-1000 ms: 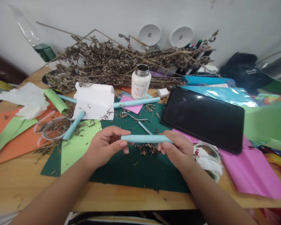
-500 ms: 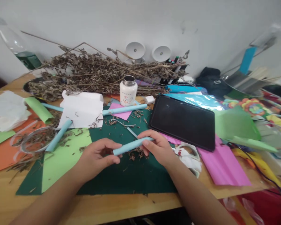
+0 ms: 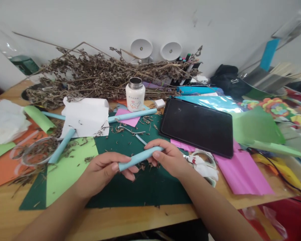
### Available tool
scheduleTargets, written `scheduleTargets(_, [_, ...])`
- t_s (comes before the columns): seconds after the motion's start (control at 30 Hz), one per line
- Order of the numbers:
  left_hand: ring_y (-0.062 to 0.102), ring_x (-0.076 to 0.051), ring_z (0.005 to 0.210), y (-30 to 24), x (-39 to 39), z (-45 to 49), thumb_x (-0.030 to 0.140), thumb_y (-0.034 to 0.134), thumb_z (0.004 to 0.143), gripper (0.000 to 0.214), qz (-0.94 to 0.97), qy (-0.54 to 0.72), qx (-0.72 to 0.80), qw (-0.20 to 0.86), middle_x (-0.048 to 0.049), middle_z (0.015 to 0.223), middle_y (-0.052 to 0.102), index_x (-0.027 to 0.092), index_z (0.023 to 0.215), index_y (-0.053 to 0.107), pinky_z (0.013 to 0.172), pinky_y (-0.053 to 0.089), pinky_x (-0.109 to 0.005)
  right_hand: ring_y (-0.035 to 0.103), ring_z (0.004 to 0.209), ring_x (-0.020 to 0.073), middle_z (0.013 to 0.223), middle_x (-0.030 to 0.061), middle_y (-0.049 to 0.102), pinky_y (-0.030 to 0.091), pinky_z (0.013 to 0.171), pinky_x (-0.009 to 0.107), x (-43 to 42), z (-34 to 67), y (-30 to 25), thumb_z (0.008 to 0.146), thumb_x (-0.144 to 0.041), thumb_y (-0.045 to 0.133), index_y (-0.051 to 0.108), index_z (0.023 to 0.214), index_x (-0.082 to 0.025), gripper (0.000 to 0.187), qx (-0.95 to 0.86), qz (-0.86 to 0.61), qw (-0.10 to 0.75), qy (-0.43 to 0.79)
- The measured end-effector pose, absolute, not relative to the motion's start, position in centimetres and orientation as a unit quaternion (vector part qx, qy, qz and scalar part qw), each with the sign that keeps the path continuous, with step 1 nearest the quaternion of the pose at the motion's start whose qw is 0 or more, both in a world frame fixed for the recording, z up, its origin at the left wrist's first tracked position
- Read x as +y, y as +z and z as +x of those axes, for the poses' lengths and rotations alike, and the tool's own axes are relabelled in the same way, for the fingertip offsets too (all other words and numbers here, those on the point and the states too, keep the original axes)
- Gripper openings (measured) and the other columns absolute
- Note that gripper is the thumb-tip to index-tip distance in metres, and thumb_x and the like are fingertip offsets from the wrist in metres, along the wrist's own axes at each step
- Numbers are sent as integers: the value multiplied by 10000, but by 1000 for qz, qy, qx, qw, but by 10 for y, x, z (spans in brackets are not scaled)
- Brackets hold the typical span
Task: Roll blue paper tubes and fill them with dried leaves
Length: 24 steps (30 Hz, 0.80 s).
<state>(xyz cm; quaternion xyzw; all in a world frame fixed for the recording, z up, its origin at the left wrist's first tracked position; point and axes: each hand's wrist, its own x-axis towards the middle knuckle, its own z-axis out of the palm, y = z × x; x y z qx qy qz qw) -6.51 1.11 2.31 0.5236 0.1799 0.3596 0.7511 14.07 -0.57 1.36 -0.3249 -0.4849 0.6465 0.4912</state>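
Note:
Between my two hands a light blue rolled paper tube (image 3: 141,157) is held above a dark green sheet (image 3: 130,194). My right hand (image 3: 165,155) grips its right end between thumb and fingers. At the lower left end, my left hand (image 3: 107,170) has its thumb at the tube's tip and its fingers along and beneath it. A thin pale blue strip (image 3: 140,140) lies just behind the right fingers. Crumbled dry leaves are scattered on the sheet under the tube, partly hidden by my hands. Another light blue tube (image 3: 132,115) rests farther back, across a pink paper square (image 3: 126,121).
A white bottle (image 3: 135,95) without a lid stands behind, before a heap of dried plant stems (image 3: 90,75). A black tablet (image 3: 198,127) lies to the right, near scissors (image 3: 204,160) and pink paper (image 3: 243,174). White paper (image 3: 86,117) and a clear tape roll (image 3: 37,152) are at left.
My left hand has closed onto the tube's left end, where its thumb and fingers were spread apart around the tip. My right hand keeps its hold. The camera view has shifted slightly.

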Motion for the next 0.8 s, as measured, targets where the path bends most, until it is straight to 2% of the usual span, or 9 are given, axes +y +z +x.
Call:
scheduleTargets(0.3, [636,-154,673,41,8,-65,213,511,788,179,510,382,205,743,-45,793,682,213,926,626,634,512,-258,482,574,60,722,-3,592,396,539,193,-10,139,16,795,-290,499,558,992,-237,213,-493,-260,479,678])
scheduleTargets(0.47, [644,-179,672,70,23,-69,228,531,773,226,493,314,227,779,-77,788,682,179,981,602,626,519,-261,444,561,68,696,-2,578,356,516,200,-9,138,21,803,-314,473,556,1017,-219,248,-545,-323,427,646])
scheduleTargets(0.57, [644,-186,604,84,40,-67,196,577,724,224,493,248,248,796,-94,735,684,129,934,621,569,528,-258,425,551,71,658,-7,550,333,512,205,-9,139,24,805,-334,454,566,965,-189,243,-597,-352,393,604])
scheduleTargets(0.67, [641,-190,557,95,60,-58,170,586,687,201,507,188,255,802,-98,669,682,101,869,635,510,529,-247,406,533,70,653,-10,533,328,512,212,-8,140,24,804,-358,443,556,909,-176,239,-606,-355,397,591])
scheduleTargets(0.8, [635,-170,525,109,80,-37,137,568,653,172,551,127,261,782,-78,610,677,104,811,630,479,520,-217,365,501,67,647,-16,488,298,474,213,-5,144,19,789,-403,448,523,944,-170,289,-574,-372,429,590])
